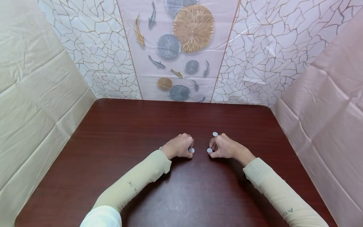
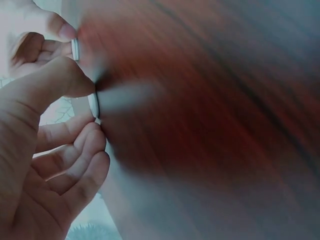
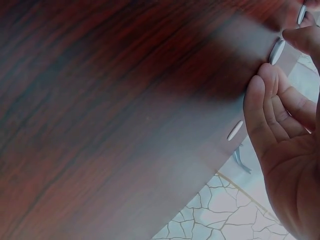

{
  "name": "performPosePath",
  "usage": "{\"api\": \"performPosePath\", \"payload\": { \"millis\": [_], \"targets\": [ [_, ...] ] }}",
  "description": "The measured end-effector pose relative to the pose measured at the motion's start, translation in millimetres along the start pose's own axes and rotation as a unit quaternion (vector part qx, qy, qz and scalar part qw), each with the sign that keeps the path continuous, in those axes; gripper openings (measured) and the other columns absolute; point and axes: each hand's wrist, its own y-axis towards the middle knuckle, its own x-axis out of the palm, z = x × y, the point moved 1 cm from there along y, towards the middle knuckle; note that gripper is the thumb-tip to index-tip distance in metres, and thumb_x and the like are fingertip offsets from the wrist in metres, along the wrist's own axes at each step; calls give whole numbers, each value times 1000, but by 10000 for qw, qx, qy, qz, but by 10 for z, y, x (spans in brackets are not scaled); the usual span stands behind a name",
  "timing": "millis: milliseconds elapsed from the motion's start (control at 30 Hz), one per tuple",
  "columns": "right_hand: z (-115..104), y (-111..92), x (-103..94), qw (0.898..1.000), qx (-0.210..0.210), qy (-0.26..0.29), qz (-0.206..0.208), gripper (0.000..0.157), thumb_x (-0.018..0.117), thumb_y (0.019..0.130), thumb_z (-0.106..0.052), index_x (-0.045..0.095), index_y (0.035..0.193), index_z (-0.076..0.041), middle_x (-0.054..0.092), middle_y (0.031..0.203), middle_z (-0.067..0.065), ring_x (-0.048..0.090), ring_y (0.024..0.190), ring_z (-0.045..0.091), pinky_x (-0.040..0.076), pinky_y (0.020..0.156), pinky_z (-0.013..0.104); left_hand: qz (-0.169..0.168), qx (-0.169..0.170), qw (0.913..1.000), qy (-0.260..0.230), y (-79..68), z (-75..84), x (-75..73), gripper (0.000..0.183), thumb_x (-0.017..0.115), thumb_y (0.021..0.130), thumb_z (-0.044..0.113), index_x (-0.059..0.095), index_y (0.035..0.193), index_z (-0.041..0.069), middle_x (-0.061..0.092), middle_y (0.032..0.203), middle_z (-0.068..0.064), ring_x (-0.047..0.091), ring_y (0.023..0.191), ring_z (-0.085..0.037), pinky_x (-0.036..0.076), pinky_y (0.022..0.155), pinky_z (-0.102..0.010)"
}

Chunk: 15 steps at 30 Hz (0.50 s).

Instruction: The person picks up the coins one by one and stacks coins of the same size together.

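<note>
Near the middle of the table, my left hand pinches a small white disc by its edges between thumb and fingers. That disc stands out thin and flat in the left wrist view, right at the table surface. My right hand faces it across a short gap, with thumb and fingertips at opposite edges of a second white disc. In the right wrist view this disc also lies low against the wood. The other fingers of both hands are bent.
Just beyond the right hand lies another white disc on the dark wooden table. A sliver of a white piece shows behind the left wrist, mostly hidden. Patterned cloth hangs at the table's far edge, with plain cloth at both sides.
</note>
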Motion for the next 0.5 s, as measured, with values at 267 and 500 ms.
{"api": "performPosePath", "payload": {
  "millis": [267,500],
  "targets": [
    [32,-8,-7,9998,135,157,50,16,87,81,-19,74,88,-12,74,79,-6,67,73,3,57,70,21,133,48,9998,-104,-53,-70,8,11,80,83,21,73,86,13,69,92,0,57,79,-12,50,73,-26],
    [59,-38,10,9996,114,221,147,14,87,81,-19,76,87,-13,73,78,-8,67,72,2,57,69,21,62,2,9999,-141,-113,-106,17,11,79,84,20,72,87,13,67,90,1,55,78,-11,48,71,-25]
  ]
}}
